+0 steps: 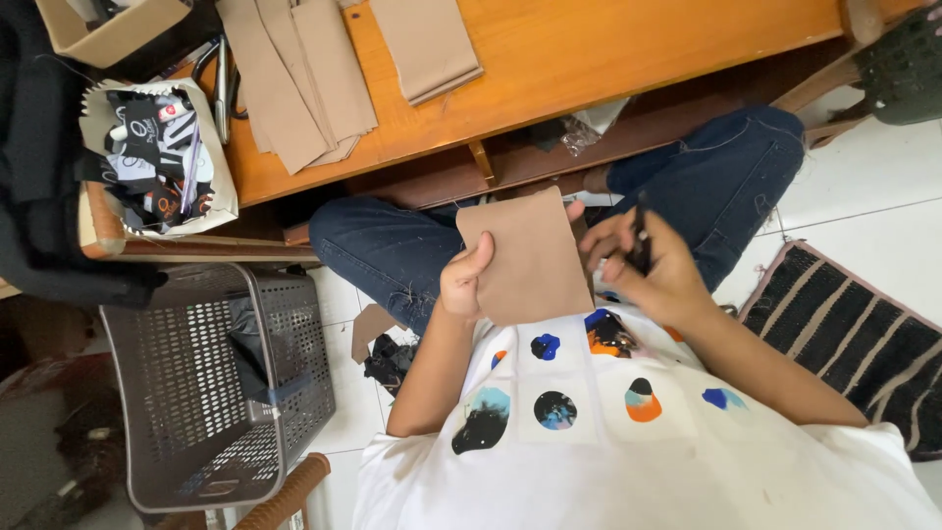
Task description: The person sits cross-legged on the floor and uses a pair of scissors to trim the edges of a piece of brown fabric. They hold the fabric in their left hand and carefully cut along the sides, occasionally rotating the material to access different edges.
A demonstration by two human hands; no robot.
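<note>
grey basket | wooden table | striped mat | cardboard box

1. We see a plain tan fabric piece at centre.
2. At 6 o'clock, our white shirt bears blue, orange and black blots.
3. At 8 o'clock, a grey perforated basket.
4. At 4 o'clock, a black, tan-striped mat.

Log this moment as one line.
left hand: holds tan fabric piece | right hand: holds dark tool | over lap, beside wooden table
</note>
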